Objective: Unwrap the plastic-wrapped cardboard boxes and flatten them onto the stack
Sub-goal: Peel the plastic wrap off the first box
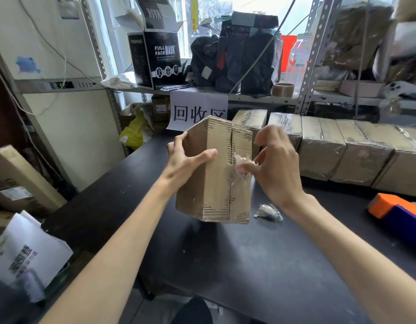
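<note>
A brown cardboard box is held up above the black table, its seamed face turned toward me. My left hand grips its left side, thumb across the front. My right hand is at the box's right edge and pinches a crumpled bit of clear plastic wrap stuck near the seam. A row of several plastic-wrapped cardboard boxes runs along the table's back right. No flattened stack is in view.
A small wad of torn plastic lies on the table right of the box. An orange and blue tape dispenser sits at the right edge. Metal shelving behind holds a black mask box, dark bags and a tape roll.
</note>
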`<state>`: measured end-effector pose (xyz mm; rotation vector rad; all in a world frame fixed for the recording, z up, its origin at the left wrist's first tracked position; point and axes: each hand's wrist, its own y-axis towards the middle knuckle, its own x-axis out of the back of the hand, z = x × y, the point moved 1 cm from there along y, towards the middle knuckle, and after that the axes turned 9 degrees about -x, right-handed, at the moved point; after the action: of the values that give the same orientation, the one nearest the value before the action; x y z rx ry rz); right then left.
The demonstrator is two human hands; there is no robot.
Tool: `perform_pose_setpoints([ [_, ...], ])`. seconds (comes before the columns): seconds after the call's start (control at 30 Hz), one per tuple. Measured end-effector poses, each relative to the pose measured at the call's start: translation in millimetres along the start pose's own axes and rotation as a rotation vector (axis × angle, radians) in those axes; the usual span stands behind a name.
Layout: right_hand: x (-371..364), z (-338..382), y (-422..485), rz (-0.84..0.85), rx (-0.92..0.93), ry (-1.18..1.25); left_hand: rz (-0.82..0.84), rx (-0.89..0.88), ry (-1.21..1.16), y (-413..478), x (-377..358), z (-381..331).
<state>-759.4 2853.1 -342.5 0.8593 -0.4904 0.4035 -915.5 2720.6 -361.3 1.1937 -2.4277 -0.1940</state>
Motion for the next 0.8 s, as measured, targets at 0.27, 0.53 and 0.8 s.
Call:
perform_pose_setpoints([
  [0.27,-10.6,-7.5,-12.1,0.209,0.054,0.099,0.16,0.149,0.059,-11.0,3.8,6.7],
  [0.53,-3.3,-9.7,-9.2,0.262,-0.005,0.268,0.132,0.126,0.108,-17.9,2.8,3.1],
  [0.8,13.9,-2.2,3.4,0.751,-0.161,0.521,0.165,0.092,0.12,-19.0,-3.2,0.4],
])
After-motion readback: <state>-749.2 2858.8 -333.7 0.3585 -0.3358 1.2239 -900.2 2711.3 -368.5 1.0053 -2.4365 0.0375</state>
